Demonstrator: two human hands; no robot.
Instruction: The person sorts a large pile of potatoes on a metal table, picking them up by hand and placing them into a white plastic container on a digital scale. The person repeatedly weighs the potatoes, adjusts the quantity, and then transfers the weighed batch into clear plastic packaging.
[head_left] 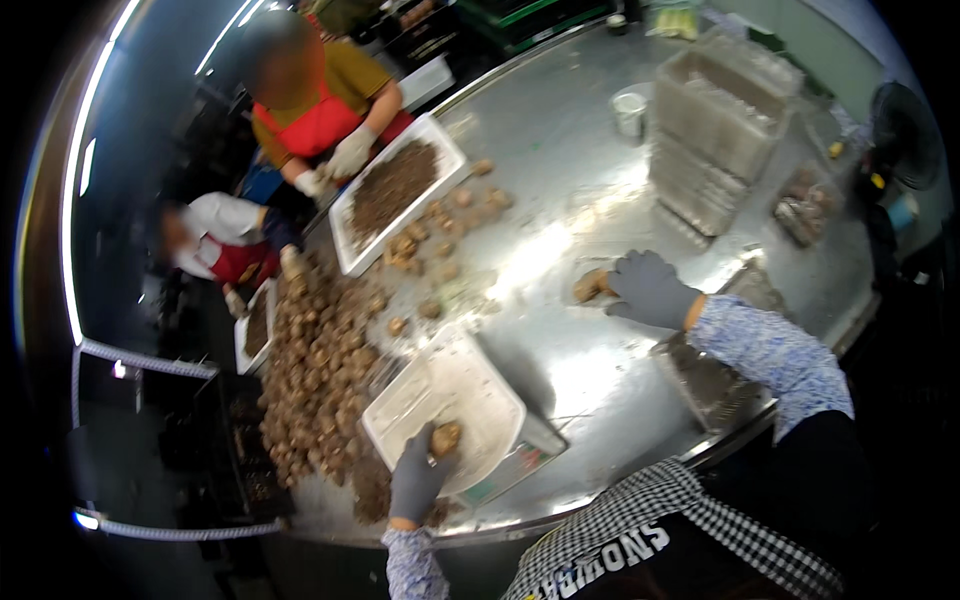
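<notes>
My left hand (416,482), in a grey glove, reaches over the near rim of a white plastic tub (495,385). Its fingers are closed on a brown, potato-like lump (446,439) inside the tub. To the right, my right hand (648,288), also grey-gloved, lies low over the metal table with its fingers spread. Beside its fingertips sit brown lumps (590,287), apparently touching the glove. A big heap of similar brown lumps (315,370) covers the table left of the tub. Loose lumps (445,225) are scattered beyond it.
Across the metal table (560,120), a gloved co-worker (330,120) stands at a white tray (447,180) of dark soil. Another person (235,240) works by a smaller tray. Stacked clear containers (715,120), a white cup (629,113) and a black fan (905,135) stand right.
</notes>
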